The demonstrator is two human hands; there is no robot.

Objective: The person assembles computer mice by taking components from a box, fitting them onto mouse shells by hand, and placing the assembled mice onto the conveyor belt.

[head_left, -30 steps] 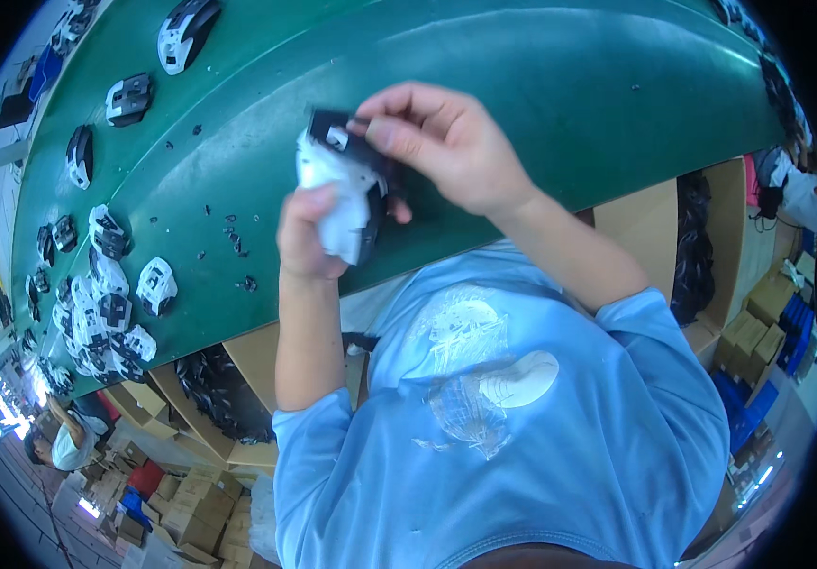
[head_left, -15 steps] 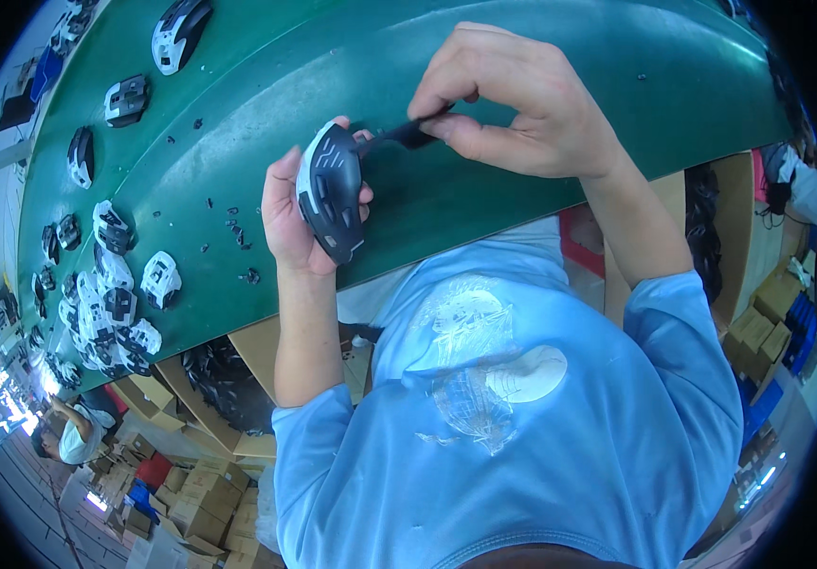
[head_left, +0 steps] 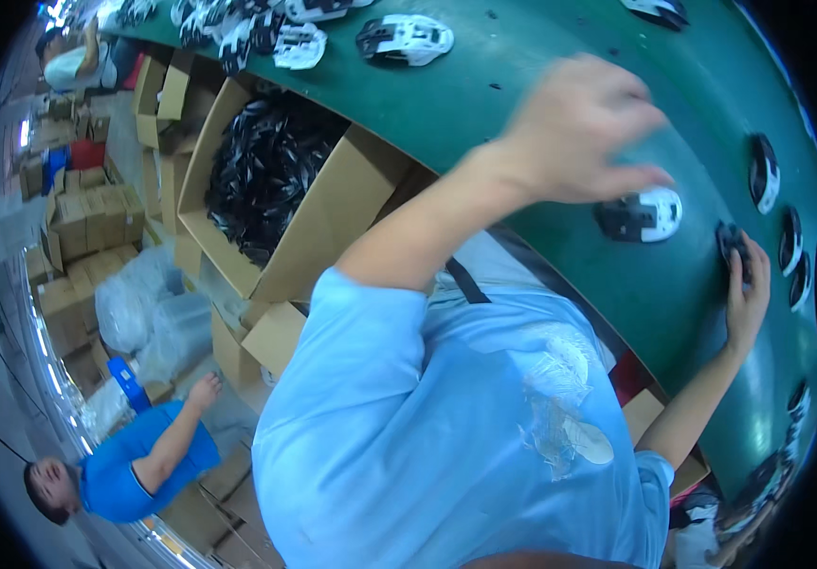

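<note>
In the head view, the left hand (head_left: 584, 133), blurred at upper right of centre, has its thumb parted from its fingers, with nothing visible between; it hangs by a black-and-white computer-mouse shell (head_left: 644, 216) on the green table (head_left: 560, 251). At far right, the right hand (head_left: 748, 289) touches a dark mouse part (head_left: 733, 243); whether it grasps or merely rests, I cannot tell. A careless left-hand sweep could knock the shell askew.
</note>
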